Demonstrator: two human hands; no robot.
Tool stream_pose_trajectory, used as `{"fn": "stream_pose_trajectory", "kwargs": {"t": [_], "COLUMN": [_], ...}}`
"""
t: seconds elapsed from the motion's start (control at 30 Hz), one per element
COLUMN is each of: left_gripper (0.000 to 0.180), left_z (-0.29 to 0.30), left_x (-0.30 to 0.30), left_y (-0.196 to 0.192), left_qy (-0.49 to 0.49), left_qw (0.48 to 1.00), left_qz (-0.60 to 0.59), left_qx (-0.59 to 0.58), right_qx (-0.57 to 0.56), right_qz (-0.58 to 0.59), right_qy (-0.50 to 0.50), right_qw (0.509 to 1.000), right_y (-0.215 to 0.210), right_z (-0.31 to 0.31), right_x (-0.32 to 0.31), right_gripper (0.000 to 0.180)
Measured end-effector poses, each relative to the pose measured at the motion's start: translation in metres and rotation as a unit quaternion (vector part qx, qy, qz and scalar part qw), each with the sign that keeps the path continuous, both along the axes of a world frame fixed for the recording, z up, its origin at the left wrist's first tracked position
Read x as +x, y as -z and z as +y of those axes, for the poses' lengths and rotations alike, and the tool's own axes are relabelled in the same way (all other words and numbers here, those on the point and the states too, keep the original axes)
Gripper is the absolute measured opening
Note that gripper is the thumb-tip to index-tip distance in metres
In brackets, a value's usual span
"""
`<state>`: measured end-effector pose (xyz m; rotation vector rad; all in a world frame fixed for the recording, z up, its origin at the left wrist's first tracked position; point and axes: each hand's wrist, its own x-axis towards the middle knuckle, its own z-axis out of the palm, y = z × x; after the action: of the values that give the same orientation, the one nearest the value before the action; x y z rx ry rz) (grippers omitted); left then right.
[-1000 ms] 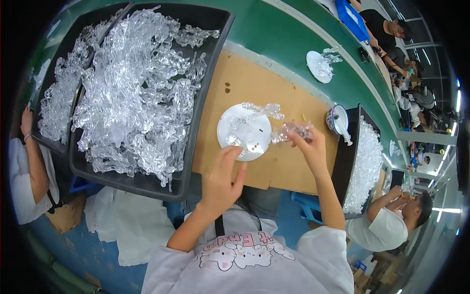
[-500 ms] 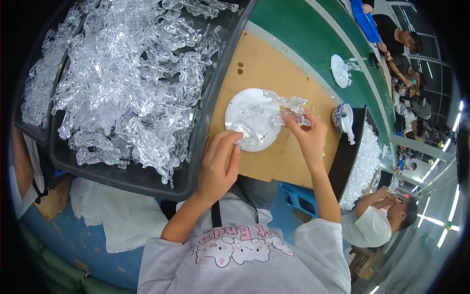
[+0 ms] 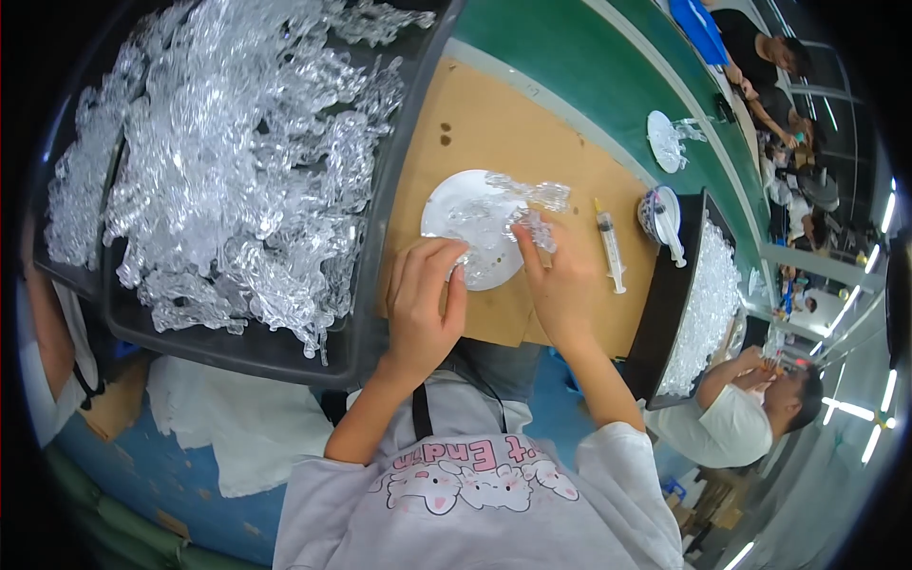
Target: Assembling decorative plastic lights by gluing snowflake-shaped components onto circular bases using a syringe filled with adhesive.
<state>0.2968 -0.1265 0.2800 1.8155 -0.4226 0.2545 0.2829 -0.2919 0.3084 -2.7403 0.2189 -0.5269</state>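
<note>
Clear plastic piece (image 3: 542, 231), mid-frame
My right hand (image 3: 562, 280) pinches it; my left hand (image 3: 423, 290) half-curls, hold unclear (likely light, slippery: grip edges).

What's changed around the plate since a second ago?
Your right hand moved left, from beside the white plate to its right edge, uncovering the syringe. It is at a clear piece; whether anything was released is unclear. Your left hand stayed at the plate's lower left.
</note>
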Motion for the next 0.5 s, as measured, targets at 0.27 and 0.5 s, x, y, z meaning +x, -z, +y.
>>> {"fn": "stream_pose_trajectory", "kwargs": {"t": [0.27,0.5], "left_gripper": [0.063,0.062], "left_z": [-0.022,-0.031], "left_x": [0.02,0.066], "left_y": [0.012,0.012], "left_qy": [0.023,0.166], "left_qw": [0.998,0.971], "left_qz": [0.056,0.136], "left_qx": [-0.035,-0.103], "right_qx": [0.081,-0.066], "right_qz": [-0.038,-0.027], "right_qy": [0.0,0.249], "right_qw": [0.996,0.966], "right_y": [0.006,-0.092], "right_z": [-0.013,-0.2], "right_x": [-0.016,-0.094], "right_gripper": [0.037,0.018]}}
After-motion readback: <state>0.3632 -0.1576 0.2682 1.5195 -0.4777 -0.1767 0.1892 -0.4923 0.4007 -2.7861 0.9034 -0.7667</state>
